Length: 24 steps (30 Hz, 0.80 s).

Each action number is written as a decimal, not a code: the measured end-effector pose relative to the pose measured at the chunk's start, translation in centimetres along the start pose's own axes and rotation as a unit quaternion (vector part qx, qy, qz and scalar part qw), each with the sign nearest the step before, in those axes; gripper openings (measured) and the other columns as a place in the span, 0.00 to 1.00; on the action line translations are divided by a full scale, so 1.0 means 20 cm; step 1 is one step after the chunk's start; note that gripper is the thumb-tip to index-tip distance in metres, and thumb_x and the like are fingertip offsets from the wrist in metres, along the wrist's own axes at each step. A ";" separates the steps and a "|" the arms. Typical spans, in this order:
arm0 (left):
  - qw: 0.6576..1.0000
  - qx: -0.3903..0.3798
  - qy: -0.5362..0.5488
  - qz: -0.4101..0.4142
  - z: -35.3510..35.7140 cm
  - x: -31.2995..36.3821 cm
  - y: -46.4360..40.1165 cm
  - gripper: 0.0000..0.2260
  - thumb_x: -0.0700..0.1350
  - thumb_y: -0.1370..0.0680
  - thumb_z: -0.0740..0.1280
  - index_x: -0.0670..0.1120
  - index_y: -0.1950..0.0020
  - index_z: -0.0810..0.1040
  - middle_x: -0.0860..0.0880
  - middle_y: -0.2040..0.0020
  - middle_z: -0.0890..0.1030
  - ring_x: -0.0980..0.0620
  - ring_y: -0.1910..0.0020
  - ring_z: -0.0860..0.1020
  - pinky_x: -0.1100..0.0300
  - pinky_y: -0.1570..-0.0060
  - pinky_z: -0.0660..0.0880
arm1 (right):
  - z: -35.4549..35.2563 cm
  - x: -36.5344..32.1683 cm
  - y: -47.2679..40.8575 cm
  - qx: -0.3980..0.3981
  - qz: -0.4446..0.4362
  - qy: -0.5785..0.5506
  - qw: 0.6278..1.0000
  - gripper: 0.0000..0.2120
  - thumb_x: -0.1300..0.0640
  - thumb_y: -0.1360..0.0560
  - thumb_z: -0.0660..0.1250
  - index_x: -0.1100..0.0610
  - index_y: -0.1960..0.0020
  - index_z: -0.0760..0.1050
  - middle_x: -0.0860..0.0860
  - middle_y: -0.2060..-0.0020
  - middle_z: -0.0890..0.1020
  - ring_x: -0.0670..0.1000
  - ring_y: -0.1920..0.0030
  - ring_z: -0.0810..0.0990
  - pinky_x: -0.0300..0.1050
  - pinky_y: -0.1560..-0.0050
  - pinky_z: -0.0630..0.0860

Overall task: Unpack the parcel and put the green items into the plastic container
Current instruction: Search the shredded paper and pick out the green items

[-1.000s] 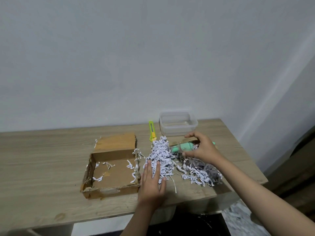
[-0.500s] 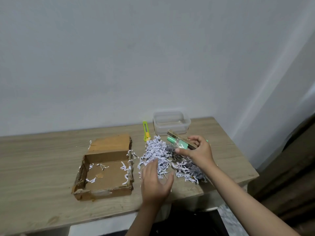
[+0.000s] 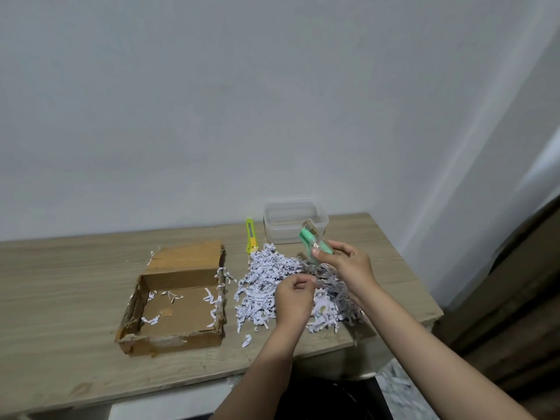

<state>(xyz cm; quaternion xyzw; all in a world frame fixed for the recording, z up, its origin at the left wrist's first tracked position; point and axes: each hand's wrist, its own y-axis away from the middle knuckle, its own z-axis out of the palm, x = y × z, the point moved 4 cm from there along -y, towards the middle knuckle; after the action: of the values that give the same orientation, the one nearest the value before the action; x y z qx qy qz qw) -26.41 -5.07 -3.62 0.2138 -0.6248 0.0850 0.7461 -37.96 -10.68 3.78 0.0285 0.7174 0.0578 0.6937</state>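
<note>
My right hand [image 3: 348, 265] grips a green item in clear packaging [image 3: 312, 242], tilted up above the pile of shredded white paper [image 3: 266, 286]. The clear plastic container [image 3: 294, 222] stands just behind it near the wall and looks empty. My left hand [image 3: 295, 295] rests on the shredded paper with its fingers curled; I cannot see anything in it. The opened cardboard parcel [image 3: 178, 298] lies to the left with a few paper shreds inside.
A yellow-green utility knife [image 3: 250, 235] lies left of the container. The wooden table [image 3: 60, 283] ends close on the right [image 3: 436, 313] and at the front. A white wall stands right behind the table. More shredded paper lies on the floor below right.
My right hand has lifted the green item out of the shreds and tilted it up toward the container. My left hand went from flat on the paper to curled.
</note>
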 end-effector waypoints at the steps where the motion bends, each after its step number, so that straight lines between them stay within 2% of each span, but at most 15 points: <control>1: 1.000 0.012 -0.015 0.008 -0.02 0.00 0.00 0.05 0.42 0.28 0.69 0.51 0.62 0.82 0.48 0.68 0.80 0.49 0.68 0.76 0.54 0.64 0.73 | -0.01 0.01 -0.01 0.001 -0.010 0.019 1.000 0.24 0.60 0.40 0.80 0.59 0.46 0.79 0.54 0.52 0.84 0.49 0.55 0.84 0.37 0.59 0.77; 3: 0.998 0.030 -0.047 0.042 -0.07 0.02 0.01 0.06 0.43 0.26 0.66 0.53 0.59 0.81 0.48 0.65 0.80 0.50 0.66 0.76 0.54 0.63 0.73 | -0.03 0.02 -0.01 0.006 -0.030 0.071 0.997 0.25 0.56 0.43 0.82 0.55 0.47 0.80 0.52 0.51 0.84 0.50 0.52 0.83 0.41 0.55 0.78; 4: 0.992 0.046 -0.092 0.077 -0.10 0.03 0.02 0.06 0.44 0.26 0.65 0.53 0.57 0.80 0.50 0.61 0.81 0.50 0.62 0.77 0.53 0.59 0.75 | -0.03 0.02 -0.01 0.005 -0.038 0.096 0.995 0.25 0.54 0.44 0.82 0.52 0.48 0.79 0.50 0.51 0.83 0.50 0.51 0.82 0.44 0.52 0.79; 6: 0.947 0.087 -0.266 0.156 -0.16 0.06 0.05 0.09 0.48 0.26 0.64 0.55 0.48 0.78 0.52 0.48 0.78 0.50 0.47 0.75 0.48 0.43 0.72 | -0.05 0.03 -0.01 -0.004 -0.052 0.133 0.990 0.24 0.55 0.43 0.82 0.48 0.49 0.77 0.47 0.52 0.82 0.50 0.51 0.80 0.47 0.48 0.78; 8: 0.893 0.102 -0.394 0.193 -0.23 0.06 0.07 0.17 0.54 0.27 0.63 0.55 0.38 0.74 0.51 0.35 0.70 0.49 0.33 0.65 0.46 0.29 0.55 | -0.07 0.04 -0.01 -0.008 -0.064 0.168 0.984 0.26 0.57 0.42 0.81 0.50 0.46 0.77 0.48 0.51 0.81 0.51 0.50 0.80 0.47 0.47 0.77; 10: 0.867 0.086 -0.449 0.198 -0.28 0.02 0.08 0.23 0.57 0.26 0.63 0.57 0.31 0.68 0.51 0.25 0.58 0.48 0.26 0.53 0.45 0.30 0.38 | -0.10 0.06 -0.02 -0.009 -0.073 0.200 0.977 0.29 0.58 0.41 0.80 0.54 0.42 0.76 0.52 0.47 0.80 0.53 0.48 0.79 0.46 0.48 0.78; 11: 0.855 0.074 -0.473 0.197 -0.31 -0.01 0.08 0.26 0.59 0.26 0.63 0.58 0.29 0.64 0.51 0.23 0.53 0.49 0.25 0.48 0.45 0.32 0.34 | -0.12 0.07 -0.03 -0.006 -0.079 0.221 0.972 0.30 0.58 0.41 0.80 0.55 0.41 0.76 0.54 0.45 0.78 0.54 0.48 0.79 0.47 0.46 0.78; 14: 0.825 0.027 -0.540 0.168 -0.36 -0.11 0.06 0.32 0.64 0.25 0.58 0.57 0.24 0.54 0.51 0.22 0.45 0.50 0.24 0.41 0.40 0.32 0.34 | -0.19 0.10 -0.09 0.012 -0.088 0.290 0.953 0.30 0.56 0.40 0.80 0.55 0.40 0.76 0.55 0.45 0.76 0.52 0.49 0.76 0.44 0.44 0.74; 17: 0.800 -0.001 -0.582 0.149 -0.38 -0.17 0.05 0.32 0.64 0.24 0.54 0.57 0.23 0.49 0.52 0.21 0.43 0.50 0.23 0.42 0.37 0.30 0.40 | -0.29 0.13 -0.18 0.046 -0.084 0.324 0.941 0.29 0.52 0.38 0.79 0.55 0.39 0.76 0.54 0.45 0.77 0.51 0.49 0.76 0.45 0.46 0.73; 20: 0.793 -0.004 -0.592 0.143 -0.37 -0.18 0.04 0.31 0.64 0.24 0.53 0.57 0.23 0.48 0.53 0.22 0.43 0.50 0.23 0.43 0.39 0.29 0.39 | -0.43 0.16 -0.29 0.122 -0.054 0.357 0.925 0.28 0.45 0.38 0.77 0.52 0.41 0.77 0.53 0.45 0.80 0.54 0.48 0.78 0.51 0.46 0.76; 22: 0.791 0.004 -0.596 0.140 -0.36 -0.17 0.04 0.31 0.63 0.24 0.53 0.58 0.23 0.47 0.53 0.22 0.42 0.51 0.23 0.42 0.40 0.29 0.38 | -0.50 0.19 -0.35 0.178 -0.013 0.366 0.913 0.28 0.40 0.38 0.75 0.50 0.42 0.77 0.52 0.44 0.81 0.58 0.44 0.77 0.55 0.43 0.74; 24: 0.795 0.014 -0.589 0.141 -0.36 -0.17 0.04 0.31 0.63 0.23 0.53 0.58 0.23 0.47 0.53 0.21 0.44 0.51 0.23 0.43 0.41 0.29 0.37 | -0.55 0.22 -0.40 0.202 0.018 0.365 0.909 0.28 0.39 0.37 0.74 0.49 0.41 0.77 0.52 0.43 0.81 0.60 0.41 0.75 0.56 0.40 0.72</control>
<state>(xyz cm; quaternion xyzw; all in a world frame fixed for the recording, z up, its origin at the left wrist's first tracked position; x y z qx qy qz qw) -20.92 -0.85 -7.66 0.1425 -0.9656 0.0555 0.2103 -48.76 -18.59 -1.25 0.1576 0.9163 -0.0696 0.3615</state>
